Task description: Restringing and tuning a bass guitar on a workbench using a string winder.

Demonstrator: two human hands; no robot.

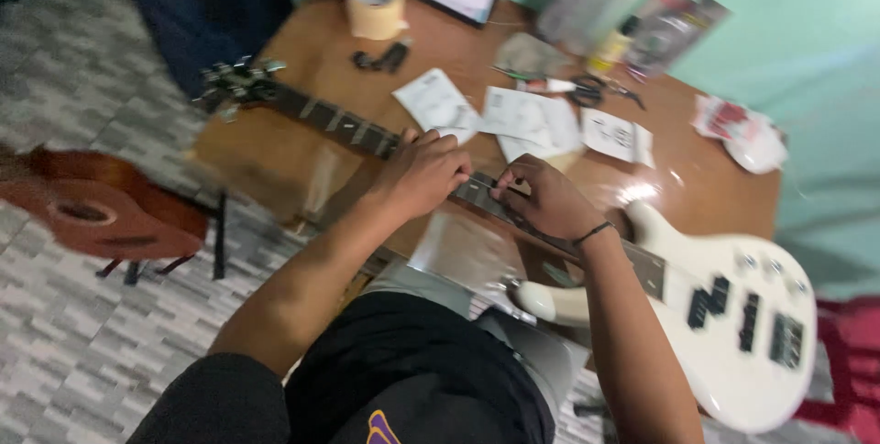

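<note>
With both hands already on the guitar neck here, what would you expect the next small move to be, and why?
Probably a short slide of the right hand along the neck. Its fingertips pinch at the fretboard beside the left hand, which grips the neck from above. The white guitar body lies flat on the table. Blur hides any tool.

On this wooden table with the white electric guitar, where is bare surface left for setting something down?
Bare wood shows on the table between the tape roll and the guitar neck, and on the near left corner below the neck. The middle is crowded with paper sheets and scissors; both hands, left hand and right hand, cover the neck.
</note>
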